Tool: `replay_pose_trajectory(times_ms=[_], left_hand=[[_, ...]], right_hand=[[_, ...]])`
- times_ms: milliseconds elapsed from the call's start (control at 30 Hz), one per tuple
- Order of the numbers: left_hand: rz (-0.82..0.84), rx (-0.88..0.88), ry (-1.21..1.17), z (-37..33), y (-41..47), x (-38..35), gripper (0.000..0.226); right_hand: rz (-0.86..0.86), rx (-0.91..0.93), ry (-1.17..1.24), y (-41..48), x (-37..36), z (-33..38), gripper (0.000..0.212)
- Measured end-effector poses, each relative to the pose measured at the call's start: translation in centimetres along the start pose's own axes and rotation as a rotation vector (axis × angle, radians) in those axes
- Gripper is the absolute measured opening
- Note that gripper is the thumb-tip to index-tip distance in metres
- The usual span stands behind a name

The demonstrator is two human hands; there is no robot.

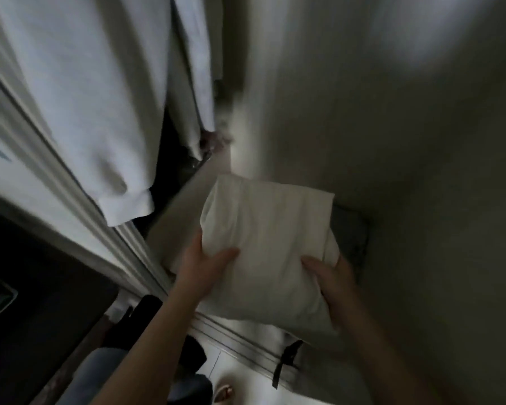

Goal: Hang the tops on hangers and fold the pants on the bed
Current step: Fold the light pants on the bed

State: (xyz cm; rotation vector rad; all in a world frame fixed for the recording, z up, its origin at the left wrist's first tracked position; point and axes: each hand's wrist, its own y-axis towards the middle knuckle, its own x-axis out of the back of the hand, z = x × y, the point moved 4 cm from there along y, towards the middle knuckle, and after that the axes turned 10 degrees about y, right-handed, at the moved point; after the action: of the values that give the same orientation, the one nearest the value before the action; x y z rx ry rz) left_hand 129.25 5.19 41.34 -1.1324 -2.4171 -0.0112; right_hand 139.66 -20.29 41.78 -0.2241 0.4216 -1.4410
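Left hand [200, 268] and right hand [335, 283] grip folded white garment [268, 244].

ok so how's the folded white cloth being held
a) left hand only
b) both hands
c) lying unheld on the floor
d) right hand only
B: the left hand and the right hand each grip a near corner of the cloth, thumbs on top.
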Motion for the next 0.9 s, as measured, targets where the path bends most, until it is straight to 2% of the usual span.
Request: replay_pose_trajectory(times_ms=[167, 267, 400, 600, 767, 900], left_hand=[[0.117, -0.035, 0.073, -1.2, 3.5, -5.6, 0.061], [0.180, -0.020, 0.108, -2.0, 5.4, -8.5, 0.063], [0.240, -0.022, 0.178, -1.8, 7.8, -12.4, 0.064], [0.342, -0.009, 0.177, -0.9, 12.3, -18.3, 0.079], [0.434, -0.043, 0.164, -0.7, 17.4, -23.6, 0.066], [0.465, -0.092, 0.197, -1.2, 21.9, -28.4, 0.067]], right_hand=[[-0.166, 0.072, 0.024, 3.0, 1.8, -0.3, 0.060], [-0.279, 0.139, 0.026, 4.4, 1.9, -0.8, 0.063], [-0.398, 0.121, 0.054, 6.2, 2.5, -1.9, 0.059], [-0.485, 0.082, 0.024, 11.4, 4.7, -2.2, 0.053], [-0.521, 0.075, -0.031, 17.2, 6.9, -1.9, 0.057], [-0.535, 0.109, -0.063, 23.0, 8.7, -1.5, 0.061]])
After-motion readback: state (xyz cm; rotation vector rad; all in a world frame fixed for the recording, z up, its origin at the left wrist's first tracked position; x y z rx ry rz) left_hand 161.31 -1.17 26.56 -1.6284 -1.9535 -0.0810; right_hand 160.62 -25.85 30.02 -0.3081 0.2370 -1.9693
